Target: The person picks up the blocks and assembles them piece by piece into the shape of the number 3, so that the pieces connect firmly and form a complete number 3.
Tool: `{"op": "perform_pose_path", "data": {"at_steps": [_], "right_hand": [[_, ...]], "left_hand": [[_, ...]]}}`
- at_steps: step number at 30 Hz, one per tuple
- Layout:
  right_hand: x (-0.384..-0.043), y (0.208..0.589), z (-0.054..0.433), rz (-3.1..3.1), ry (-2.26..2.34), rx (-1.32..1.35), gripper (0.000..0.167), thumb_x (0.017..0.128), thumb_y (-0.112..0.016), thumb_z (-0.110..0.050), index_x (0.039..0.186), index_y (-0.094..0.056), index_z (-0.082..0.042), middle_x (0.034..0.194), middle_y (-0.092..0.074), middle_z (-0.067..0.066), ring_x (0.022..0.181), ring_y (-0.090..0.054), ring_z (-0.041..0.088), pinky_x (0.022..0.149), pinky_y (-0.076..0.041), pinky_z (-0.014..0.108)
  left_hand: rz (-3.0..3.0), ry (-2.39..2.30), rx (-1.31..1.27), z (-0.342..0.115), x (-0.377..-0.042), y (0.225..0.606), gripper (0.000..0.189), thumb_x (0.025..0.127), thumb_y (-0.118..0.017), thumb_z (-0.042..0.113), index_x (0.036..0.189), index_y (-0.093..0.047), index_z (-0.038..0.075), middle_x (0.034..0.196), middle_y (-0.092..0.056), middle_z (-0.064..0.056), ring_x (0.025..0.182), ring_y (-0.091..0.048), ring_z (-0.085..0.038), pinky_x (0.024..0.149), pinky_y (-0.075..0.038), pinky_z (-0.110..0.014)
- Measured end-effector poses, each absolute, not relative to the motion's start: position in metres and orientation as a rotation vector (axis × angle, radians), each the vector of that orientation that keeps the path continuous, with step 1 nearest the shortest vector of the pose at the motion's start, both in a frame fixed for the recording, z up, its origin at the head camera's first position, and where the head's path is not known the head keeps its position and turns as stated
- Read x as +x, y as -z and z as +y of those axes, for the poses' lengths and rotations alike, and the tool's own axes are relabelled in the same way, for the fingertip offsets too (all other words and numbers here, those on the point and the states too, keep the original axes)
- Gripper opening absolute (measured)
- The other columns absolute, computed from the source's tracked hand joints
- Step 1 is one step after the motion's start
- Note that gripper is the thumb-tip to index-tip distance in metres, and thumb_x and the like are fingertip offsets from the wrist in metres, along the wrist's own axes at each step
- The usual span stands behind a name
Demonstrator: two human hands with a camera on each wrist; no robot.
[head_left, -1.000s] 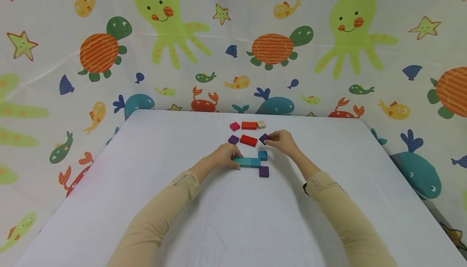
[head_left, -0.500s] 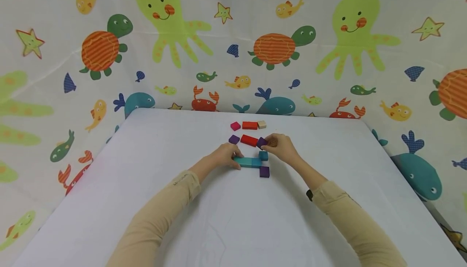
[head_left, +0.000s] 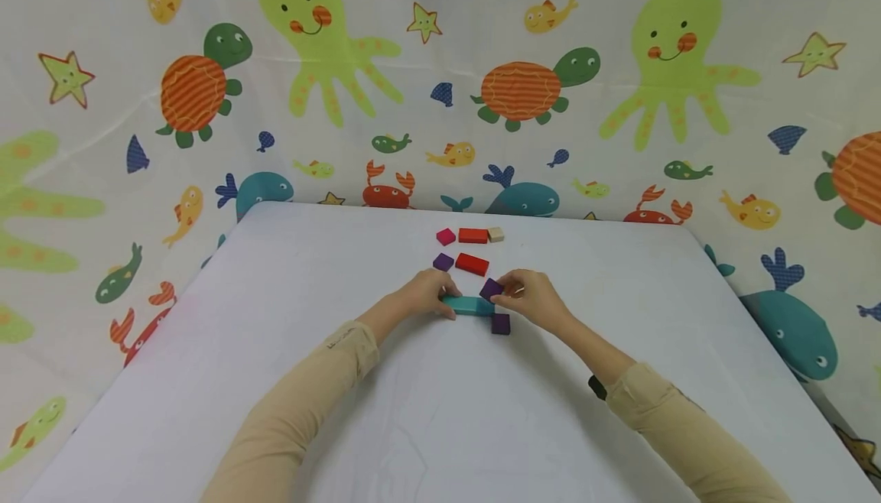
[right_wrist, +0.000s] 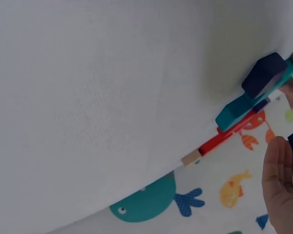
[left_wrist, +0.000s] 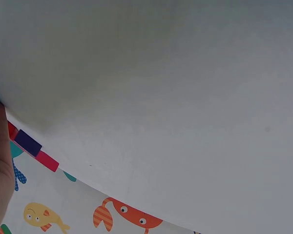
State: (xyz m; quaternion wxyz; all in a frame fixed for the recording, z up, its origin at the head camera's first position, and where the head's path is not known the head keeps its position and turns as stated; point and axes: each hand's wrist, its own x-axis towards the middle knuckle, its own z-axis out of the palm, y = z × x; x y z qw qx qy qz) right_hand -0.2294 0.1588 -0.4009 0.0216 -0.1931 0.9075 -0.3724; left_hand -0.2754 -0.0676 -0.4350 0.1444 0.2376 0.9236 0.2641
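Observation:
My left hand [head_left: 430,294] grips the left end of a long teal block [head_left: 468,306] lying on the table, its fingers on the far side and thumb on the near side. Between thumb and fingertips, my right hand [head_left: 533,298] pinches a purple block [head_left: 492,289], held over the teal block's right end. In the head view it covers a small blue block, which shows in the right wrist view as a blue-teal block [right_wrist: 229,116]. Another purple block [head_left: 500,324] sits at the teal block's near right corner.
Beyond the hands lie a red block [head_left: 472,264] and a purple block [head_left: 443,261]. Farther back, a pink block [head_left: 446,236], a second red block [head_left: 473,235] and a beige block [head_left: 495,235] form a row. A patterned cloth [head_left: 413,105] hangs behind the white table [head_left: 413,426].
My right hand has carried its purple block from beside the nearer red block toward me, over the teal block's right end. The left hand has stayed on the teal block.

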Motion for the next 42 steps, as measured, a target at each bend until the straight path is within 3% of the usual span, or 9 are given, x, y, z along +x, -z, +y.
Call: {"op": "perform_pose_path", "data": {"at_steps": [18,42], "right_hand": [[-0.201,0.410,0.165,2.818,1.020,-0.626,0.031,0.079,-0.075,-0.016,0.102,-0.068,0.004,0.084,-0.067,0.008,0.076,-0.054,0.014,0.066,-0.049,0.019],[-0.184,0.426,0.167,2.821,0.825,-0.674,0.028,0.076,-0.078,-0.012,0.096,-0.068,0.004,0.076,-0.065,0.004,0.069,-0.052,0.009,0.061,-0.045,0.017]], "left_hand": [[2.634,-0.766,0.656,-0.066,-0.277,0.435,0.039,0.075,-0.080,0.020,0.111,-0.070,0.009,0.103,-0.068,-0.005,0.090,-0.057,-0.015,0.080,-0.052,-0.024],[2.637,-0.766,0.614,-0.064,-0.277,0.435,0.040,0.075,-0.080,0.020,0.113,-0.069,0.010,0.103,-0.068,-0.004,0.091,-0.057,-0.015,0.080,-0.052,-0.024]]}}
